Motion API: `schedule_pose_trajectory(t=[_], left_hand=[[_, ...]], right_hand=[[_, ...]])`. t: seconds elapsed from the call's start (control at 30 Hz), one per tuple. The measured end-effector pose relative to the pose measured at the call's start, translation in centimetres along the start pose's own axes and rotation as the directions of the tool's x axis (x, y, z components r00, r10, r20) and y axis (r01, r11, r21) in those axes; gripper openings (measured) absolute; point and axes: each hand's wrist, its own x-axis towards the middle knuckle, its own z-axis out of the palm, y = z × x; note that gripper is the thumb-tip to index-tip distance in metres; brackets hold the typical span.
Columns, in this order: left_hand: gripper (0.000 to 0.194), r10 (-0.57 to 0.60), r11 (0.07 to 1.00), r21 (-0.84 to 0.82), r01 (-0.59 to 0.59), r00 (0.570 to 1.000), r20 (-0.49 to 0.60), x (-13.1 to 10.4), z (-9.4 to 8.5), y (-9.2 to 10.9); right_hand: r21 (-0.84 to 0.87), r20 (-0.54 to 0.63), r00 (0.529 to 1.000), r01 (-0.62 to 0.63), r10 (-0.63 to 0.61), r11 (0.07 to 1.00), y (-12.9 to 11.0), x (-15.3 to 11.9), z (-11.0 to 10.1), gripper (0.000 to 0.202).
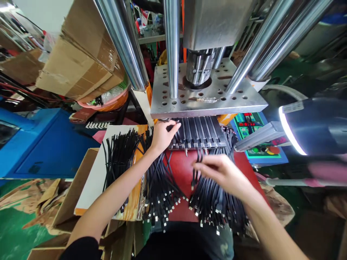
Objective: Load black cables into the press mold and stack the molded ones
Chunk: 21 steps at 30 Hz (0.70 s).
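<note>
Now the left hand [165, 134] pinches at the mould's [202, 133] near-left corner, while the blurred right hand [217, 169] closes thumb to fingers, seemingly on black cables [197, 168].

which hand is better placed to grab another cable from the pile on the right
Right, I'd say: the blurred right hand is at that pile, while the left hand is farther off, up at the left side of the black block.

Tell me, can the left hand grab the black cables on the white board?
Probably yes: the left hand is near, and nothing covers the top of those black cables on the white board.
</note>
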Motion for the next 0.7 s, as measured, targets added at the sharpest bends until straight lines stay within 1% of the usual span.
schedule_pose_trajectory(t=[0.07, 0.1, 0.17, 0.2, 0.23, 0.27, 0.3, 0.33, 0.37, 0.4, 0.43, 0.47, 0.57, 0.63, 0.7], left_hand=[[0.013, 0.01, 1.0, 0.007, -0.01, 0.999, -0.039, 0.6, 0.9, -0.5], [0.015, 0.022, 1.0, 0.013, -0.021, 0.998, -0.062, 0.5, 1.0, -0.5], [0.022, 0.061, 0.998, 0.023, -0.059, 0.993, -0.102, -0.5, 0.8, -0.1], [0.024, 0.118, 0.993, 0.028, -0.116, 0.988, -0.097, -1.4, 0.5, 0.0], [0.025, 0.205, 0.979, 0.036, -0.203, 0.976, -0.07, -2.3, 0.1, 0.2], [0.026, 0.325, 0.945, 0.046, -0.324, 0.946, -0.015, -3.1, -0.3, 0.2], [0.028, 0.448, 0.891, 0.056, -0.451, 0.892, 0.057, -3.9, -0.7, 0.2], [0.03, 0.553, 0.823, 0.066, -0.564, 0.822, 0.135, -4.4, -1.0, 0.0], [0.032, 0.621, 0.761, 0.076, -0.644, 0.757, 0.203, -4.8, -1.3, -0.1], [0.036, 0.65, 0.722, 0.09, -0.686, 0.717, 0.251, -4.9, -1.5, -0.4], [0.039, 0.657, 0.703, 0.106, -0.704, 0.698, 0.283, -5.0, -1.6, -0.6], [0.041, 0.652, 0.695, 0.121, -0.709, 0.692, 0.309, -4.9, -1.7, -0.7], [0.042, 0.601, 0.692, 0.196, -0.695, 0.705, 0.378, -4.7, -1.6, -0.4], [0.039, 0.537, 0.694, 0.267, -0.669, 0.727, 0.428, -4.9, -1.5, 0.3], [0.037, 0.473, 0.701, 0.315, -0.64, 0.748, 0.466, -5.2, -1.4, 1.1]], right_hand=[[-0.062, -0.086, 0.996, 0.007, -0.012, 0.998, 0.4, 4.0, -2.4, 0.056], [-0.082, -0.108, 0.994, 0.008, -0.017, 0.997, 0.6, 5.8, -3.1, 0.057], [-0.117, -0.129, 0.991, 0.01, -0.025, 0.993, 1.1, 8.7, -3.7, 0.059], [-0.137, -0.131, 0.991, 0.012, -0.03, 0.991, 1.4, 9.7, -3.7, 0.06], [-0.16, -0.126, 0.991, 0.02, -0.041, 0.987, 1.7, 10.5, -3.7, 0.061], [-0.184, -0.117, 0.992, 0.034, -0.056, 0.982, 1.9, 11.0, -3.6, 0.06], [-0.206, -0.107, 0.991, 0.053, -0.077, 0.977, 2.2, 11.3, -3.5, 0.059], [-0.228, -0.096, 0.99, 0.077, -0.101, 0.971, 2.5, 11.6, -3.5, 0.057], [-0.251, -0.091, 0.987, 0.103, -0.129, 0.962, 2.7, 11.7, -3.4, 0.054], [-0.276, -0.092, 0.983, 0.126, -0.157, 0.953, 3.0, 11.9, -3.3, 0.05], [-0.302, -0.099, 0.978, 0.146, -0.183, 0.942, 3.2, 12.0, -3.3, 0.045], [-0.328, -0.107, 0.973, 0.161, -0.206, 0.931, 3.4, 12.2, -3.2, 0.04], [-0.36, -0.143, 0.961, 0.17, -0.235, 0.917, 3.8, 12.4, -3.0, 0.032], [-0.298, -0.173, 0.964, 0.145, -0.203, 0.943, 3.9, 12.3, -3.0, 0.026], [-0.202, -0.192, 0.97, 0.112, -0.151, 0.973, 4.0, 12.0, -3.1, 0.022]])
